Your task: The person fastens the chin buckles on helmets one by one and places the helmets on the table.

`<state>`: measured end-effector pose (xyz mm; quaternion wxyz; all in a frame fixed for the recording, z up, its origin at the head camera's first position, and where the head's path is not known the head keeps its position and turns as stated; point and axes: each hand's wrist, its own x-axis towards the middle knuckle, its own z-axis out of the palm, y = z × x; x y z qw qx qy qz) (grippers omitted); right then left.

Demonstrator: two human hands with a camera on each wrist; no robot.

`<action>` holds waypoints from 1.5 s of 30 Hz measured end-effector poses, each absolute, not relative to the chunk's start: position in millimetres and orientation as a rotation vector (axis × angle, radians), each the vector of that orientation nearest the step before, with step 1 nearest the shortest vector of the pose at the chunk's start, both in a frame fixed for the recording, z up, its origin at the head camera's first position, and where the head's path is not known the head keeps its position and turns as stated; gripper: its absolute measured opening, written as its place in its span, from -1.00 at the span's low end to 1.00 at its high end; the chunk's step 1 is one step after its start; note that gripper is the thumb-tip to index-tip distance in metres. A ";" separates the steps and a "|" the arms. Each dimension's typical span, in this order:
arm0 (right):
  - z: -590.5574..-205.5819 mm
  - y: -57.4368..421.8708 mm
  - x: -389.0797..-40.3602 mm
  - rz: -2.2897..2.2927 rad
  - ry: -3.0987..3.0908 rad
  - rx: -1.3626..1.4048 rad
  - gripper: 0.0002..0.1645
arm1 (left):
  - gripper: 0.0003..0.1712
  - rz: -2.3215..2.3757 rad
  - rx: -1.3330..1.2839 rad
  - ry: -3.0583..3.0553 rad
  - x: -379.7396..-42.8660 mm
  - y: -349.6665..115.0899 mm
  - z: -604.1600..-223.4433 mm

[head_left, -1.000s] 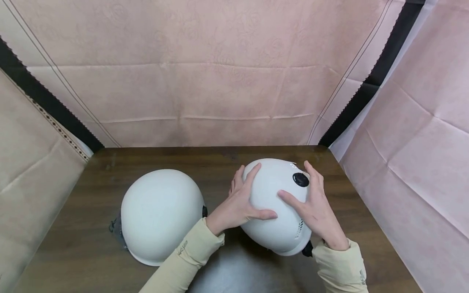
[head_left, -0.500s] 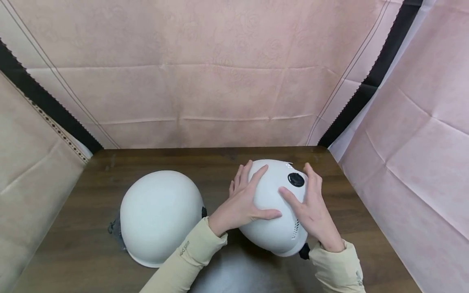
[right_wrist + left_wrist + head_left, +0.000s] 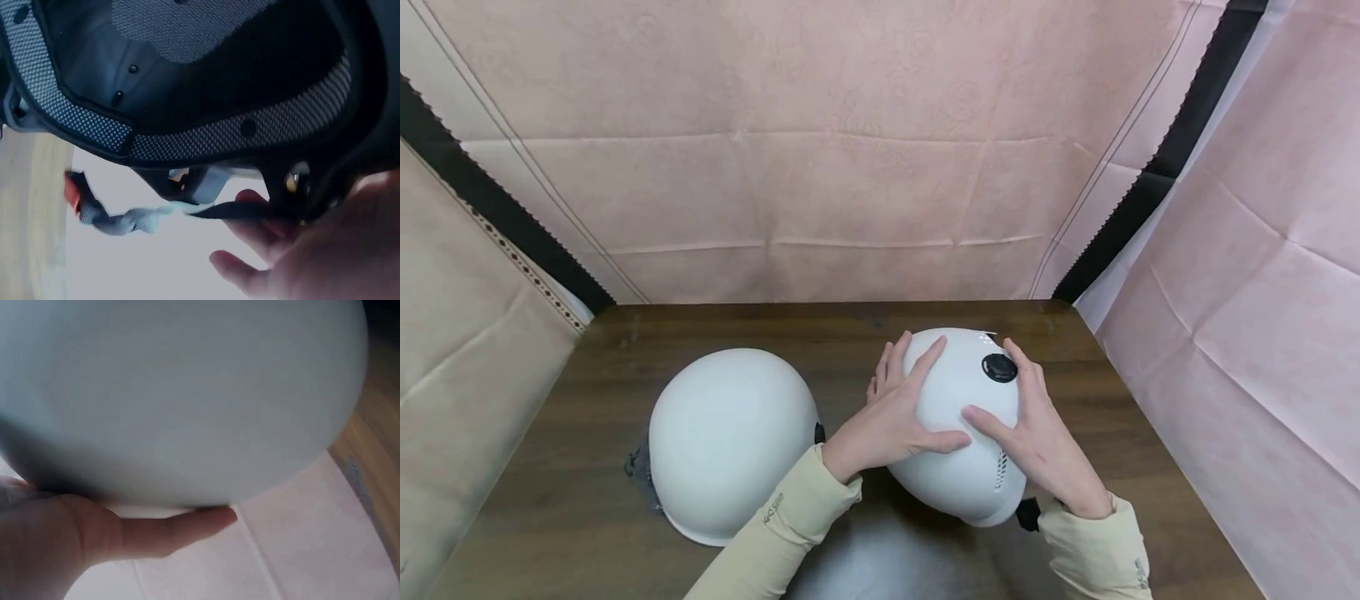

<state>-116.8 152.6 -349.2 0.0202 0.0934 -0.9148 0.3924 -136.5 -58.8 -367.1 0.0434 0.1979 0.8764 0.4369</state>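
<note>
A white helmet with a round black vent disc is tilted on its side between both hands. My left hand lies spread over its dome, fingers extended along the shell. In the left wrist view a straight thumb or finger runs beside the smooth shell. With the thumb on the outer shell and the other fingers at the rim, my right hand holds the helmet's right side. The right wrist view looks into the dark padded inside; a strap dangles past the right fingers.
A second white helmet sits dome up to the left, close to the left sleeve. Both helmets are on a brown wooden table. Pale pink fabric walls enclose the back and sides.
The held helmet has turned a little, its black disc shifting left. My right hand has moved left with it. My left hand moved slightly right, then back. The other helmet stays put.
</note>
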 end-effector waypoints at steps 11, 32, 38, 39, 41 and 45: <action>-356.7 139.4 -113.0 1.446 -2.728 0.505 0.09 | 0.33 1.439 0.518 2.519 -131.6 -58.6 -376.1; -362.3 172.7 -114.9 1.273 -2.939 0.442 0.08 | 0.36 1.464 0.373 2.578 -135.4 -79.7 -374.6; -381.3 183.9 -120.9 1.138 -3.092 0.328 0.17 | 0.31 1.481 0.335 2.561 -132.3 -79.7 -372.7; -385.1 185.7 -122.0 1.131 -3.110 0.312 0.18 | 0.31 1.477 0.327 2.558 -131.8 -79.6 -372.2; -392.7 189.2 -124.2 1.127 -3.144 0.279 0.20 | 0.31 1.470 0.315 2.558 -130.8 -79.3 -371.8; -405.9 193.8 -127.9 1.161 -3.192 0.264 0.21 | 0.32 1.462 0.307 2.555 -129.5 -78.8 -371.9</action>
